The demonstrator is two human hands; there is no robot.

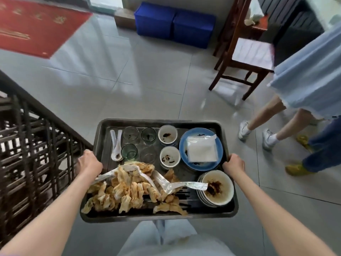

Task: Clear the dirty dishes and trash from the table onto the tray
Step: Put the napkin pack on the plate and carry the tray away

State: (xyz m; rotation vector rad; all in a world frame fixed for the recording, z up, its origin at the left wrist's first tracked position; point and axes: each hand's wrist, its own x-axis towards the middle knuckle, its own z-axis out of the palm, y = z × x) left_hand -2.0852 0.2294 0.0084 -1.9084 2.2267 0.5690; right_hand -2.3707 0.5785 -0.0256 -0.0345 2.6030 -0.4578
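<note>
Gripping loaded tray (103, 141) at both short ends, left hand (90, 162) and right hand (234, 163) curled over rims; held level above floor, long axis crosswise, both hands equally near.

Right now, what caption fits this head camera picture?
Both hands, left hand and right hand, carry a dark rectangular metal tray of dirty dishes across a grey tiled floor.

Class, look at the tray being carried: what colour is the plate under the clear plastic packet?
Blue. The plate sits at the tray's right side, seen in the head view.
</note>
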